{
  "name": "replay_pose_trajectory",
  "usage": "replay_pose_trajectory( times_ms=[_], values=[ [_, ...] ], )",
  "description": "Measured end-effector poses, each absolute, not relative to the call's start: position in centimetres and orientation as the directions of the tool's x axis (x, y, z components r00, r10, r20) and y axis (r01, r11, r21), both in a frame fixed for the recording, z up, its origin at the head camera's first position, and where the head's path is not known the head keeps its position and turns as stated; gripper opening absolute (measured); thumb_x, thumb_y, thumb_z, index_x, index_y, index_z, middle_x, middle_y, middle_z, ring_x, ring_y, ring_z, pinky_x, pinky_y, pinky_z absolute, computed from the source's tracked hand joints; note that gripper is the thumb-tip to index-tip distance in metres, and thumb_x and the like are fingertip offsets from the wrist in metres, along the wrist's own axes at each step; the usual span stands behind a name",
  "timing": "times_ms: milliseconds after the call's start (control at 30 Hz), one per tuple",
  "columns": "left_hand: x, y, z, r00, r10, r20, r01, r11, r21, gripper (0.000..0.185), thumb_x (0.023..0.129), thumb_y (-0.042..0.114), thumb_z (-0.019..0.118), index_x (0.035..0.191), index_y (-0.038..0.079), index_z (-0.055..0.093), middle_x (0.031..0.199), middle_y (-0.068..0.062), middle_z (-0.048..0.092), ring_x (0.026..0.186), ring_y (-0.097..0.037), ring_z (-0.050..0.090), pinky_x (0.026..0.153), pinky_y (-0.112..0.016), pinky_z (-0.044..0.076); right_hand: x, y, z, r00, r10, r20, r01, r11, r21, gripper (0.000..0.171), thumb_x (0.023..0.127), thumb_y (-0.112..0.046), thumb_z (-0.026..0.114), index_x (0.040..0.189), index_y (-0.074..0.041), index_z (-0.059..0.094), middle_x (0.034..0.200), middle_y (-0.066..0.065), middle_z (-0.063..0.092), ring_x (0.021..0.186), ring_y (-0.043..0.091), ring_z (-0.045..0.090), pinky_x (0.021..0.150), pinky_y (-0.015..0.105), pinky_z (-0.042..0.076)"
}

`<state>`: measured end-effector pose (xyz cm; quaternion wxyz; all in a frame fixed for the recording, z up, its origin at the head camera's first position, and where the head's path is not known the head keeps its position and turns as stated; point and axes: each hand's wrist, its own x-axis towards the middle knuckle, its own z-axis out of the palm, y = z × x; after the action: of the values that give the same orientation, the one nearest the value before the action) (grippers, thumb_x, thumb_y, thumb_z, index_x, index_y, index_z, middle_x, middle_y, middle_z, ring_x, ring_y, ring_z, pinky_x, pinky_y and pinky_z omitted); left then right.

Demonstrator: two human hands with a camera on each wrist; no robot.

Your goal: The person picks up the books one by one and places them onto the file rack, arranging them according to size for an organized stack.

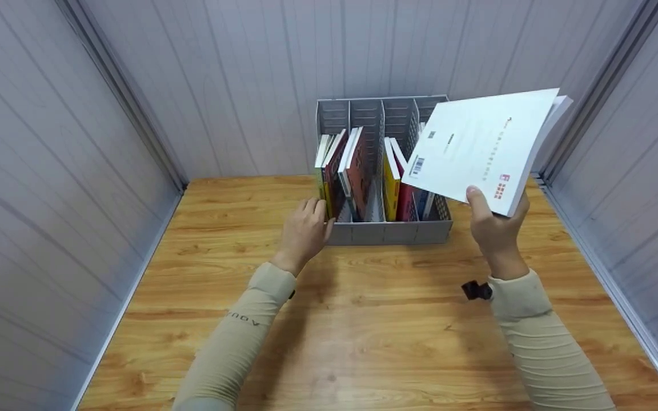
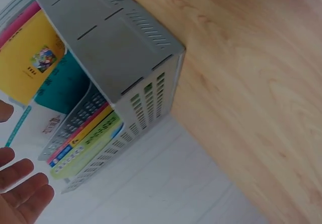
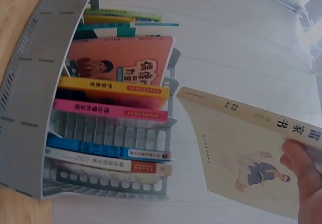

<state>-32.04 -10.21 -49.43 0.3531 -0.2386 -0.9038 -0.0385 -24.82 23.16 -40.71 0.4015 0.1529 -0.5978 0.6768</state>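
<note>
My right hand (image 1: 496,231) holds a white paperback book (image 1: 477,148) above the right side of a grey file organizer (image 1: 386,234). The thumb lies on the cover with the barcode. In the right wrist view the book's other cover (image 3: 241,158) is pale, with a drawn figure in blue, and its spine bears Chinese characters. My left hand (image 1: 303,231) is at the organizer's front left corner; the left wrist view shows its fingers (image 2: 30,194) extended and holding nothing. Whether they touch the organizer or its books, I cannot tell.
Books stand upright or leaning in the organizer's compartments: a yellow book (image 1: 390,182) and a pink book (image 3: 110,110) together, an orange-covered book (image 1: 358,177) left of them, a blue book (image 3: 110,148) toward the right. Light panel walls (image 1: 237,85) enclose the wooden table (image 1: 363,331).
</note>
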Motion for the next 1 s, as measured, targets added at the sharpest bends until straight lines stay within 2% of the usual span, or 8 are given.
replay_pose_trajectory(
  times_ms=[133, 367, 500, 633, 767, 867, 1000],
  values=[
    [-32.4, -10.1, -50.3, -0.669, 0.403, 0.625, 0.445, 0.89, -0.098, 0.037, 0.099, 0.031, 0.079, 0.112, -0.001, 0.067, 0.109, -0.016, 0.073, 0.1, -0.033, 0.072, 0.086, -0.045, 0.064, -24.4, 23.1, -40.4, -0.596, 0.342, 0.727, -0.739, 0.12, -0.662, 0.057, 0.089, 0.017, 0.06, 0.145, 0.006, 0.059, 0.128, 0.005, 0.078, 0.116, 0.013, 0.075, 0.1, 0.023, 0.059],
    [-33.0, -9.2, -51.4, -0.662, 0.438, 0.608, 0.466, 0.876, -0.124, 0.036, 0.098, 0.032, 0.08, 0.11, 0.0, 0.066, 0.104, -0.014, 0.072, 0.097, -0.032, 0.071, 0.084, -0.045, 0.062, -24.3, 23.3, -39.9, -0.519, 0.289, 0.804, -0.781, 0.22, -0.584, 0.063, 0.088, 0.015, 0.058, 0.15, 0.009, 0.054, 0.136, 0.025, 0.073, 0.124, 0.019, 0.074, 0.101, 0.026, 0.06],
    [-33.2, -8.5, -51.7, -0.681, 0.437, 0.588, 0.479, 0.873, -0.094, 0.035, 0.099, 0.03, 0.079, 0.112, 0.001, 0.067, 0.105, -0.014, 0.072, 0.096, -0.032, 0.071, 0.08, -0.046, 0.062, -24.5, 23.9, -40.1, -0.498, 0.241, 0.833, -0.761, 0.339, -0.553, 0.067, 0.086, 0.013, 0.059, 0.153, 0.007, 0.054, 0.14, 0.023, 0.072, 0.126, 0.021, 0.074, 0.099, 0.022, 0.06],
    [-33.4, -7.9, -51.9, -0.715, 0.442, 0.542, 0.482, 0.873, -0.076, 0.032, 0.102, 0.028, 0.076, 0.116, 0.0, 0.068, 0.111, -0.015, 0.073, 0.101, -0.031, 0.073, 0.085, -0.044, 0.064, -24.7, 24.4, -40.4, -0.499, 0.183, 0.847, -0.726, 0.446, -0.524, 0.07, 0.085, 0.012, 0.059, 0.155, 0.003, 0.055, 0.143, 0.019, 0.071, 0.129, 0.031, 0.072, 0.099, 0.019, 0.059],
    [-33.8, -7.3, -52.3, -0.724, 0.448, 0.525, 0.484, 0.872, -0.077, 0.029, 0.102, 0.024, 0.076, 0.114, -0.001, 0.068, 0.112, -0.015, 0.074, 0.102, -0.031, 0.074, 0.089, -0.042, 0.064, -25.1, 24.5, -40.9, -0.523, 0.149, 0.839, -0.699, 0.488, -0.522, 0.07, 0.085, 0.012, 0.059, 0.154, 0.002, 0.055, 0.146, 0.019, 0.069, 0.133, 0.041, 0.069, 0.104, 0.019, 0.056],
    [-34.0, -6.9, -52.6, -0.722, 0.449, 0.526, 0.485, 0.871, -0.079, 0.026, 0.102, 0.023, 0.076, 0.11, 0.0, 0.068, 0.107, -0.015, 0.074, 0.097, -0.031, 0.074, 0.085, -0.042, 0.064, -25.5, 24.4, -41.5, -0.536, 0.141, 0.832, -0.689, 0.497, -0.528, 0.069, 0.084, 0.012, 0.06, 0.153, 0.004, 0.055, 0.146, 0.021, 0.069, 0.133, 0.044, 0.068, 0.105, 0.018, 0.055],
    [-34.0, -6.5, -52.9, -0.76, 0.444, 0.474, 0.485, 0.874, -0.04, 0.027, 0.105, 0.025, 0.072, 0.112, 0.0, 0.067, 0.106, -0.015, 0.073, 0.094, -0.031, 0.073, 0.082, -0.043, 0.064, -26.1, 24.4, -42.2, -0.548, 0.136, 0.825, -0.679, 0.504, -0.534, 0.069, 0.084, 0.014, 0.06, 0.153, 0.005, 0.055, 0.146, 0.023, 0.068, 0.132, 0.046, 0.068, 0.105, 0.018, 0.055]
  ],
)
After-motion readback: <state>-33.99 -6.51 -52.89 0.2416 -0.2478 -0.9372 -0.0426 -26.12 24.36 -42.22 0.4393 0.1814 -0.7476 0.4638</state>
